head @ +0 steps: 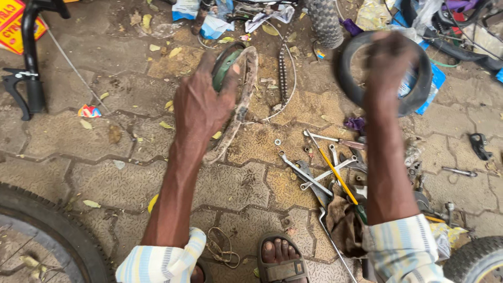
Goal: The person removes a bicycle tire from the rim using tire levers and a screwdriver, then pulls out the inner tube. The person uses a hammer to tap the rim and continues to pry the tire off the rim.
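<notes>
My left hand (201, 99) grips a small dirty wheel rim (242, 99) with a green inner band, held on edge above the paved ground. My right hand (390, 63) is blurred with motion and holds a small black tyre (350, 78) up at the right. Both forearms reach forward from striped rolled sleeves. The rim and the tyre are apart, about a hand's width between them.
Spanners and a yellow-handled screwdriver (335, 173) lie by my right arm. A bicycle chain (283, 68) lies ahead. A large tyre (52, 225) fills the lower left, a black handlebar (29, 57) stands at left, another wheel (474, 259) at lower right. My sandalled foot (280, 259) is below.
</notes>
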Demonstrator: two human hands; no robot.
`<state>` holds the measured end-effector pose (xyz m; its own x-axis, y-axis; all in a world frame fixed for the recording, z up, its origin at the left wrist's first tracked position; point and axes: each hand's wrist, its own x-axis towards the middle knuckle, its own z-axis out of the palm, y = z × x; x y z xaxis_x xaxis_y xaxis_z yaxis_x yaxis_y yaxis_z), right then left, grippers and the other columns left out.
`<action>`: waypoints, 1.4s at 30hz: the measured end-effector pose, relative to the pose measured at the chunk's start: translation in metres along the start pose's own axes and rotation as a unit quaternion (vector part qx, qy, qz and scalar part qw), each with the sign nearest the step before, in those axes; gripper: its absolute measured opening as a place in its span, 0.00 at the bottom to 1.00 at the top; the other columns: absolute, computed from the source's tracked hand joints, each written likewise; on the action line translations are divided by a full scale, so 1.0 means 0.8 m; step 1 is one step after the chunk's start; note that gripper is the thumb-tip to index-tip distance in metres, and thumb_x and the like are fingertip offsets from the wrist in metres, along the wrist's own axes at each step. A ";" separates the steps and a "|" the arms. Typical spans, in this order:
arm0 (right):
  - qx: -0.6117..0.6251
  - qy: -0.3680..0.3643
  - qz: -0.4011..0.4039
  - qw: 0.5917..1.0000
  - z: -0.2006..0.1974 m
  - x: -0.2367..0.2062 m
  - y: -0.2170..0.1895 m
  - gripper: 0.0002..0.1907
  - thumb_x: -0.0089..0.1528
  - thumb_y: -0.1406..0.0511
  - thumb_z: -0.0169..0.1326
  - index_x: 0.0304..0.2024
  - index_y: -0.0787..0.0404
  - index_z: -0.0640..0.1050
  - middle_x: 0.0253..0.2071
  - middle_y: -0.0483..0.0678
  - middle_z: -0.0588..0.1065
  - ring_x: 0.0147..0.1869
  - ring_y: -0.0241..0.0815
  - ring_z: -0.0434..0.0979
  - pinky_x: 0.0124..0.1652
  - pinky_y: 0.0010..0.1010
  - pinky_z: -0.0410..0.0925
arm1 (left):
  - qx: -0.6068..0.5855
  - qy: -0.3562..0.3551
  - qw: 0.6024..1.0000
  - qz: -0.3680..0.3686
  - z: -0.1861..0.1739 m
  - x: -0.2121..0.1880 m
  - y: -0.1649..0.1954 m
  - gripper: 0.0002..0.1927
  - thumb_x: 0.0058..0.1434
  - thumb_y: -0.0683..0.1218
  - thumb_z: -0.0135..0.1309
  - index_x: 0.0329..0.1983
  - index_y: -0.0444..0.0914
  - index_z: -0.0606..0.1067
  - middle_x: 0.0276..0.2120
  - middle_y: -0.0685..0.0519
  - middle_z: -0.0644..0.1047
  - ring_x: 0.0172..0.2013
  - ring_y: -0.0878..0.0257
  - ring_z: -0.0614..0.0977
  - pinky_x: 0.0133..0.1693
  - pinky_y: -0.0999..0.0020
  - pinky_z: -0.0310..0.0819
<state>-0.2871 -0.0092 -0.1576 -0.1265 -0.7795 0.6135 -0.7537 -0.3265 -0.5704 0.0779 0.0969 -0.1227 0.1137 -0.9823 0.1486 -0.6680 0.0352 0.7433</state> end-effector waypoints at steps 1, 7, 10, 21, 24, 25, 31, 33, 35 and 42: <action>0.160 0.075 0.220 0.959 -0.021 0.006 0.013 0.09 0.71 0.61 0.55 0.41 0.60 0.76 0.33 0.46 0.74 0.34 0.38 0.72 0.40 0.35 0.76 | -0.004 0.000 1.000 -0.005 -0.001 0.000 0.000 0.21 0.71 0.60 0.43 0.52 0.38 0.69 0.25 0.49 0.78 0.22 0.59 0.82 0.24 0.59 0.82; -0.014 -0.162 -0.110 0.981 -0.029 -0.027 -0.045 0.15 0.69 0.71 0.58 0.56 0.71 0.72 0.49 0.59 0.75 0.54 0.51 0.79 0.52 0.42 0.72 | 0.010 -0.029 0.997 -0.077 -0.003 0.003 0.004 0.24 0.73 0.60 0.42 0.56 0.36 0.69 0.29 0.45 0.76 0.26 0.52 0.81 0.30 0.56 0.84; 0.106 -0.317 -0.003 0.943 0.042 -0.117 -0.113 0.21 0.63 0.74 0.52 0.59 0.63 0.75 0.52 0.55 0.78 0.47 0.47 0.83 0.45 0.35 0.75 | -0.019 -0.031 0.995 -0.088 0.002 0.003 0.008 0.31 0.68 0.61 0.49 0.65 0.35 0.65 0.31 0.50 0.77 0.29 0.57 0.82 0.34 0.54 0.83; 0.104 -0.351 0.052 0.929 0.074 -0.167 -0.164 0.11 0.65 0.63 0.58 0.47 0.63 0.77 0.37 0.53 0.82 0.30 0.39 0.79 0.29 0.32 0.73 | -0.316 -0.029 0.897 -0.309 0.011 -0.038 -0.051 0.16 0.66 0.45 0.51 0.56 0.37 0.74 0.52 0.41 0.75 0.50 0.44 0.77 0.56 0.34 0.68; 0.164 -0.346 0.083 0.920 0.072 -0.164 -0.168 0.11 0.62 0.65 0.61 0.45 0.62 0.78 0.40 0.52 0.82 0.37 0.40 0.82 0.35 0.31 0.77 | -0.341 -0.010 0.900 -0.272 0.031 -0.044 -0.077 0.14 0.64 0.46 0.59 0.51 0.39 0.77 0.48 0.49 0.80 0.49 0.56 0.82 0.58 0.47 0.73; 0.197 -0.339 0.102 0.914 0.072 -0.165 -0.167 0.11 0.61 0.65 0.62 0.45 0.62 0.79 0.41 0.51 0.82 0.40 0.39 0.84 0.38 0.30 0.80 | -0.344 0.004 0.905 -0.249 0.035 -0.045 -0.086 0.13 0.64 0.47 0.61 0.49 0.37 0.78 0.46 0.48 0.82 0.48 0.57 0.83 0.57 0.50 0.75; 0.192 -0.331 0.133 0.914 0.072 -0.170 -0.154 0.14 0.62 0.66 0.59 0.51 0.60 0.79 0.45 0.53 0.82 0.43 0.43 0.84 0.43 0.34 0.79 | -0.363 -0.024 0.900 -0.240 0.041 -0.039 -0.107 0.14 0.65 0.43 0.56 0.54 0.40 0.79 0.41 0.44 0.79 0.35 0.54 0.82 0.45 0.48 0.87; 0.161 -0.319 0.003 0.934 0.071 -0.168 -0.149 0.12 0.65 0.66 0.57 0.51 0.63 0.79 0.48 0.57 0.80 0.46 0.46 0.83 0.44 0.36 0.80 | -0.327 -0.053 0.916 -0.227 0.038 -0.037 -0.108 0.15 0.66 0.44 0.53 0.55 0.40 0.78 0.41 0.45 0.80 0.33 0.57 0.84 0.42 0.52 0.87; 0.127 -0.306 -0.083 0.940 0.072 -0.166 -0.146 0.11 0.67 0.66 0.56 0.50 0.65 0.79 0.47 0.59 0.79 0.45 0.47 0.83 0.43 0.37 0.79 | -0.255 -0.087 0.941 -0.207 0.035 -0.037 -0.109 0.15 0.68 0.47 0.50 0.56 0.39 0.76 0.40 0.45 0.81 0.32 0.58 0.83 0.39 0.55 0.86; 0.069 -0.382 -0.009 0.922 0.089 -0.151 -0.142 0.10 0.68 0.65 0.51 0.46 0.63 0.79 0.37 0.53 0.79 0.28 0.43 0.75 0.28 0.37 0.73 | -0.196 -0.090 0.971 -0.105 0.051 -0.047 -0.120 0.18 0.74 0.53 0.41 0.53 0.33 0.71 0.40 0.43 0.78 0.35 0.57 0.81 0.38 0.58 0.81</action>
<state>-0.1402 0.0843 -0.2061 0.4164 -0.9047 0.0904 -0.6548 -0.3674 -0.6605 0.1075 0.1231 -0.2262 0.0638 -0.9903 -0.1231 -0.3086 -0.1369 0.9413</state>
